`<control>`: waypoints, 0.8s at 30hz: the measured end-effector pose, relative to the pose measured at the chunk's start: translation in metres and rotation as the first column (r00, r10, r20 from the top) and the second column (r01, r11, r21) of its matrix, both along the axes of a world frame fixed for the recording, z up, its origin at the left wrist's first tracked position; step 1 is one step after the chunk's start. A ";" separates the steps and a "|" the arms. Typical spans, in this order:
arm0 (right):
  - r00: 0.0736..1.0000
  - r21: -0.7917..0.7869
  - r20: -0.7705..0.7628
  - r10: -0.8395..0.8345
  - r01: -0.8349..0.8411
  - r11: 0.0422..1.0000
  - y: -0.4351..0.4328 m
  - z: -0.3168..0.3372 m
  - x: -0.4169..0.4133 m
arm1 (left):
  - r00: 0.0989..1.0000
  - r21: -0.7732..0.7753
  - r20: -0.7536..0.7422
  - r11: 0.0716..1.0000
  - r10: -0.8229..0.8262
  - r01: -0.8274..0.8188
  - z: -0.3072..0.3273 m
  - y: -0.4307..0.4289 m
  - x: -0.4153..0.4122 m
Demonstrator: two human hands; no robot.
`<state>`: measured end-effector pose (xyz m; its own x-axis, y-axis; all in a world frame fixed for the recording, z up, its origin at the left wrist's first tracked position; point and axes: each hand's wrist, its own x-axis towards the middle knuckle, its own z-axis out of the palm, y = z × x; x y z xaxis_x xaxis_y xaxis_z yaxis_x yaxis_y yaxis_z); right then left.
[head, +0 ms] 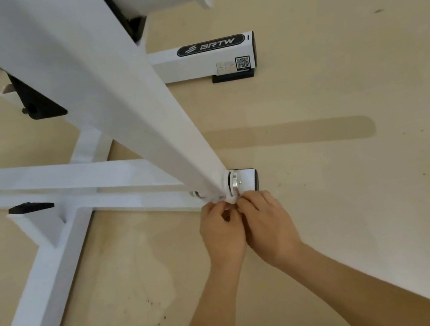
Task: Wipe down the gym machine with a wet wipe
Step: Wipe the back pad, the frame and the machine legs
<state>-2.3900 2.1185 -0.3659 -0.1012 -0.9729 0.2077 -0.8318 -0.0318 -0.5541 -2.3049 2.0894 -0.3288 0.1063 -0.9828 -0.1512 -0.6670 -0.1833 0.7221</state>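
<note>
Across the left of the view, the gym machine [56,274] stands on the tan floor [356,196]. It has white square-tube base beams and a white sloping arm [143,117] that runs down to a metal pivot [234,184] near centre. Just below that pivot, my left hand [221,233] and my right hand [268,225] meet, touching each other. Their fingers are curled and pinch the wet wipe [228,199] against the arm's lower end. The wipe is white and bunched; only a small part shows, so both hands appear to share the hold. Further right and higher, a base beam carries a black oval label [210,45] reading "BRTW". A QR code sticker [242,62] sits above a black rubber foot [233,75].
</note>
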 end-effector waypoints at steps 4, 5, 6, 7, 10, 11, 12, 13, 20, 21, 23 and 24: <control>0.987 0.045 -0.076 -0.141 0.145 0.988 -0.001 0.007 -0.012 | 0.987 -0.016 0.057 0.989 -0.147 0.149 0.002 0.008 -0.002; 0.979 0.074 -0.139 -0.149 0.161 0.984 -0.001 0.010 -0.015 | 0.979 -0.016 0.071 0.981 -0.193 0.195 0.001 0.011 -0.002; 0.970 0.112 -0.199 -0.138 0.163 0.980 -0.003 0.011 -0.018 | 0.964 -0.026 0.086 0.967 -0.250 0.253 0.000 0.015 -0.002; 0.963 0.152 -0.237 -0.125 0.164 0.975 -0.006 0.010 -0.020 | 0.945 -0.032 0.105 0.949 -0.309 0.313 0.000 0.018 -0.001; 0.959 0.178 -0.239 -0.151 0.196 0.964 -0.015 0.013 -0.029 | 0.902 -0.044 0.119 0.906 -0.414 0.421 -0.003 0.018 0.000; 0.970 0.162 -0.193 -0.148 0.180 0.970 -0.015 0.017 -0.028 | 0.902 -0.033 0.110 0.906 -0.417 0.423 -0.003 0.015 0.000; 0.989 0.133 -0.087 -0.121 0.132 0.982 -0.013 0.017 -0.027 | 0.903 -0.020 0.101 0.907 -0.417 0.421 -0.005 0.012 0.001; 0.995 0.106 0.050 -0.088 0.082 0.991 -0.009 0.018 -0.025 | 0.901 -0.012 0.100 0.905 -0.422 0.425 -0.007 0.011 0.002; 0.978 0.379 -0.163 0.127 -0.057 0.924 -0.025 0.006 -0.032 | 0.909 0.119 0.006 0.903 -0.417 0.413 -0.006 0.029 0.016; 0.978 0.426 -0.170 0.122 -0.039 0.904 -0.037 0.012 -0.032 | 0.914 0.115 0.015 0.908 -0.406 0.402 -0.004 0.029 0.015; 0.974 0.452 -0.198 0.108 -0.008 0.892 -0.045 0.012 -0.028 | 0.927 0.083 0.024 0.924 -0.376 0.372 0.002 0.027 0.012; 0.971 0.433 -0.214 0.105 -0.002 0.901 -0.039 0.010 -0.026 | 0.928 0.063 0.041 0.928 -0.371 0.368 0.003 0.025 0.011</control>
<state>-2.4156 2.0791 -0.3561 -0.0472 -0.9748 -0.2180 -0.9399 0.1172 -0.3207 -2.2939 2.1143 -0.3260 -0.2536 -0.9446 -0.2084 -0.7310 0.0460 0.6809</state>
